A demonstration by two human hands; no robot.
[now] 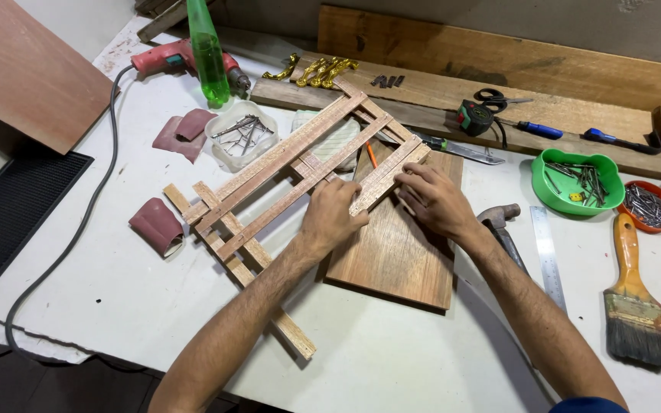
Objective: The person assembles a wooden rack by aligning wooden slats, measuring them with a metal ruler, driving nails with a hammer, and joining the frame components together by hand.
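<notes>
A lattice frame of thin wooden slats (pixel 269 172) lies tilted across the white table (pixel 392 359), its right part resting on a brown wooden board (pixel 403 260). My left hand (pixel 330 218) presses down on the slats near the middle of the frame. My right hand (pixel 434 200) rests on a short slat (pixel 388 177) at the frame's right end, fingers on top of it. Both hands are flat on the wood, fingers together.
A hammer (pixel 503 222), steel ruler (pixel 548 256) and paintbrush (pixel 633 298) lie to the right. A green bowl (pixel 575 183) and orange bowl (pixel 649 206) hold nails. A white nail tub (pixel 240 136), sandpaper rolls (pixel 156 226), red drill (pixel 170 57), green bottle (pixel 208 53) and planks (pixel 499 65) are behind.
</notes>
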